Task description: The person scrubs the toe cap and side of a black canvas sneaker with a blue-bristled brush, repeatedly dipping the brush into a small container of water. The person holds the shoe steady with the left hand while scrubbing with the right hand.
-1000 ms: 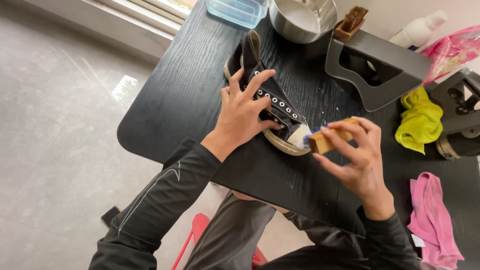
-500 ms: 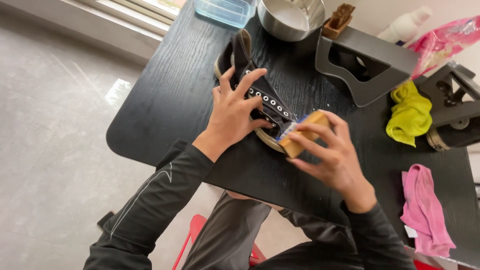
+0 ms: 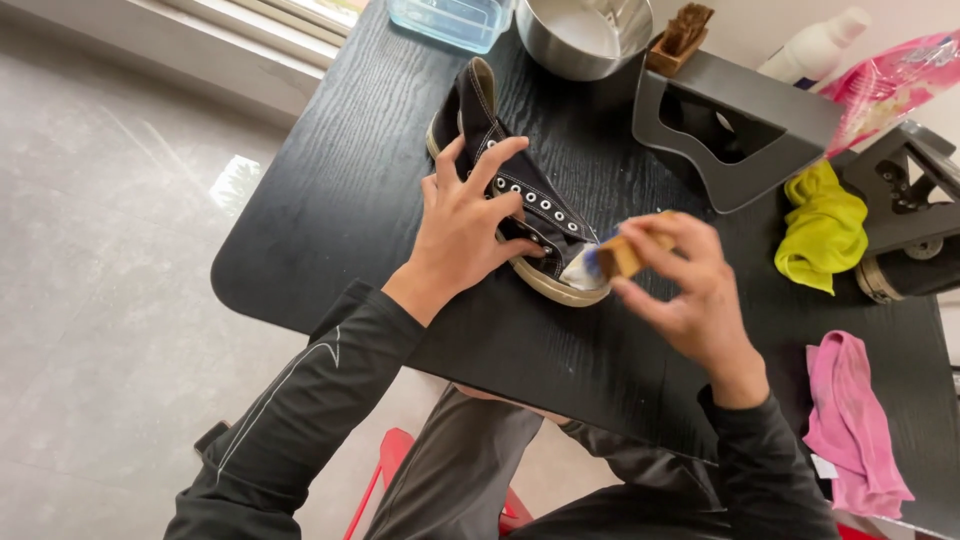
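a black high-top sneaker (image 3: 520, 200) is laid on its side on the black desk (image 3: 330, 200), toe toward the person. the left hand (image 3: 465, 225) is spread flat over the laced upper, fingers splayed, so the shoe is pinned rather than gripped. the right hand (image 3: 690, 290) is clenched around a small wooden-backed brush (image 3: 625, 255), whose working end is set against the pale rubber toe cap (image 3: 580, 272); a bluish patch is seen there, possibly foam or bristles, though the view is too blurred for certainty.

the step in hand is judged to be the scrubbing of the toe cap and the sole edge beside it. for the next move, steady downward pressure from the left hand would be called for, so that the shoe is not skidded across the desk, and short strokes kept on the rubber rather than the canvas.

farther back a metal bowl (image 3: 585, 35), a clear plastic container (image 3: 450, 20) and a second brush (image 3: 680, 35) are set. to the right a yellow cloth (image 3: 820, 230) and a pink cloth (image 3: 850, 420) are left lying, well apart from the shoe.
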